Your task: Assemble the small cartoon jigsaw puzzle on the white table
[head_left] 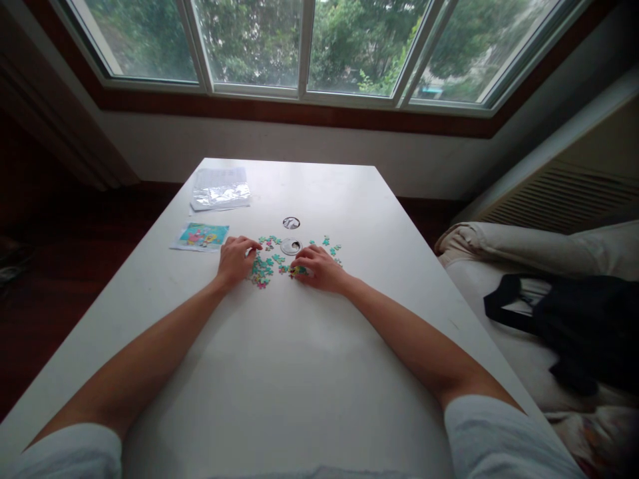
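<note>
Several small teal, pink and yellow puzzle pieces lie scattered in the middle of a white table. My left hand rests at the left edge of the pile, fingers curled down onto the pieces. My right hand lies on the right side of the pile, fingertips pinched on a few joined pieces. A colourful reference picture sits to the left of my left hand.
A clear plastic bag over paper lies at the far left of the table. A round cable hole and its loose cap sit behind the pieces. A sofa with a black bag stands to the right. Windows run along the far wall.
</note>
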A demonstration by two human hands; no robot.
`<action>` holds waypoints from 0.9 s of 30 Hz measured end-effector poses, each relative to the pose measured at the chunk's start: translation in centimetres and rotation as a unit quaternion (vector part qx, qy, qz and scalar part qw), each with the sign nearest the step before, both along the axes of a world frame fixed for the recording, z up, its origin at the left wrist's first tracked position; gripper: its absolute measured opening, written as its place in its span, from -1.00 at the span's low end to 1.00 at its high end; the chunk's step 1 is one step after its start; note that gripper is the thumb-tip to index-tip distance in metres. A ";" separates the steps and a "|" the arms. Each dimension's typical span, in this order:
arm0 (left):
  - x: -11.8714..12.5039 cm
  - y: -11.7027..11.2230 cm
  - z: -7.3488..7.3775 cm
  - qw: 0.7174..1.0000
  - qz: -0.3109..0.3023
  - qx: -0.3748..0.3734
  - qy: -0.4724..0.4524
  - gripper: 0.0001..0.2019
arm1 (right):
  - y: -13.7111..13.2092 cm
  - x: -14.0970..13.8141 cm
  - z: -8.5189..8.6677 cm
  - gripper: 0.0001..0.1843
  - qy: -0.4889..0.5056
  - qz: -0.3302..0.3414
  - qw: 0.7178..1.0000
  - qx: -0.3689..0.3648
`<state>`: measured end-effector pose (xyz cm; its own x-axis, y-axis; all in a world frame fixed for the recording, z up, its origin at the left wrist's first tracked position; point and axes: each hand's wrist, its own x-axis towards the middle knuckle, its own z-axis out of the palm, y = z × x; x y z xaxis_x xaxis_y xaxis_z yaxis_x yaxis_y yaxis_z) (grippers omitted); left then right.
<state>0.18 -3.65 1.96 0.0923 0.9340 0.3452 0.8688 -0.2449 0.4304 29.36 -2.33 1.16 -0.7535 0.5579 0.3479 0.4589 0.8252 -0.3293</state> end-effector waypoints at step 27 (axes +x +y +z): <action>0.9 -3.0 4.6 0.945 -0.261 -0.129 0.147 -0.87 | 0.2 -0.1 -0.2 -0.77 -0.007 -0.034 0.999 0.012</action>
<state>1.13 -6.65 6.56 0.6205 0.7842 0.0005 0.7497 -0.5933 0.2931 29.27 -2.16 0.96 -0.7192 0.5999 0.3505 0.5190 0.7993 -0.3030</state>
